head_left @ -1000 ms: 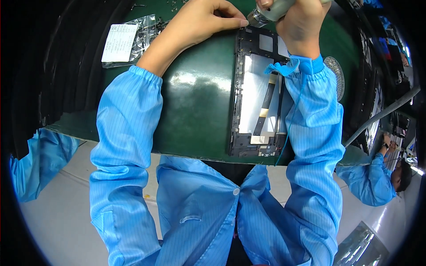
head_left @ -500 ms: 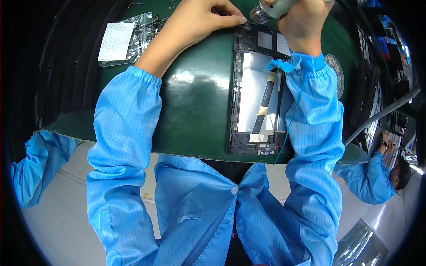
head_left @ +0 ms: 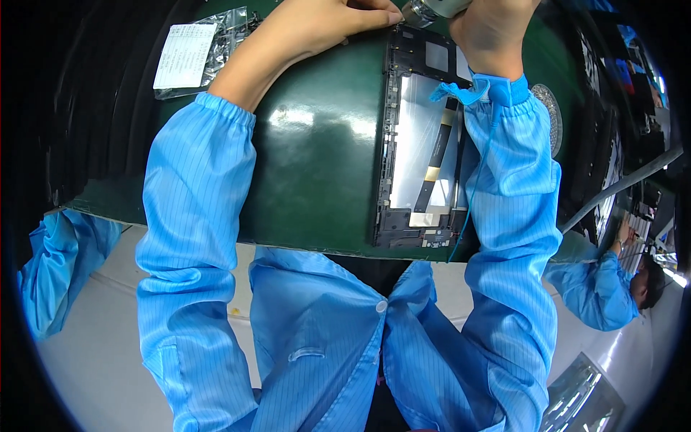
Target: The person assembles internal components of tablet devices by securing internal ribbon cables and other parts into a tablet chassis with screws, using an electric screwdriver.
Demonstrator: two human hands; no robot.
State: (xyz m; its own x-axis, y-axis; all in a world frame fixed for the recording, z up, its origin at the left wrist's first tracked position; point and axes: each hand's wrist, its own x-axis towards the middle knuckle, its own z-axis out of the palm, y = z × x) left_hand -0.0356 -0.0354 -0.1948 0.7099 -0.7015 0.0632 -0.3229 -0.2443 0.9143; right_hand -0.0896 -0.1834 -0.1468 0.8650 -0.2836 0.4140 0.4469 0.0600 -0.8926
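Observation:
My right hand (head_left: 497, 29) grips an electric screwdriver (head_left: 443, 6) with a pale body and a metal collar. Its collar end points left, to the far left corner of an opened tablet-like device (head_left: 425, 151). This device has a black frame, silver plates and a dark ribbon cable with gold-coloured bands. Beside the screwdriver's end, the thumb and a finger of my left hand (head_left: 324, 25) come together at that corner; what they pinch, if anything, cannot be made out. A blue wrist strap (head_left: 497, 90) with a thin cord circles my right wrist.
Left of my left forearm lies a clear bag (head_left: 227, 54) of small dark parts with a white label (head_left: 185, 56). A round dish (head_left: 545, 119) of tiny pieces is partly hidden by my right sleeve. The green table (head_left: 309, 194) ends near my body. Other people's blue sleeves show at both sides.
The whole view has shifted slightly, with the bag and both hands a little higher in the picture. My hands keep their places at the device's far left corner.

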